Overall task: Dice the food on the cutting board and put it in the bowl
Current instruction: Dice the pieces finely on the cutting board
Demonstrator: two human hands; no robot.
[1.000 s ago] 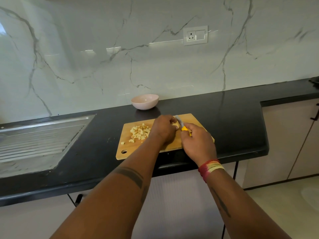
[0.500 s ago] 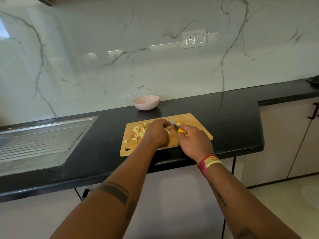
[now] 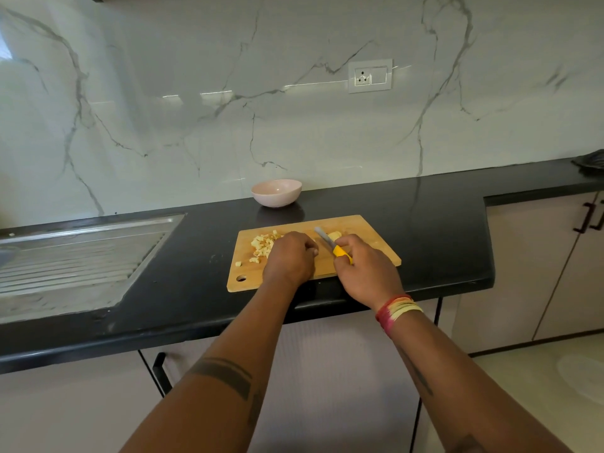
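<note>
1. The step in hand is, in my judgement, the dicing itself. A heap of diced pieces [image 3: 263, 245] already lies on the left part of the cutting board [image 3: 369, 238], and a pale uncut piece [image 3: 334, 236] is left near the far middle of it.
2. The right hand [image 3: 366, 271] is closed around the yellow handle of the knife [image 3: 331, 245]. The blade points away and to the left, and it sits just left of the uncut piece; I cannot tell if it touches it.
3. The left hand [image 3: 291, 258] rests on the board with curled fingers, between the heap and the blade. Whether it holds some food under the fingers I cannot tell, because the hand hides it.
4. The bowl [image 3: 276, 192] stands on the black counter [image 3: 441, 223], beyond the far edge of the board and apart from it. It looks to hold no food.
5. The next move, I think, calls for steadying the remaining piece with the left fingers tucked away from the blade, then cutting it small. After that all the pieces must go to the bowl, which is within easy reach.
</note>
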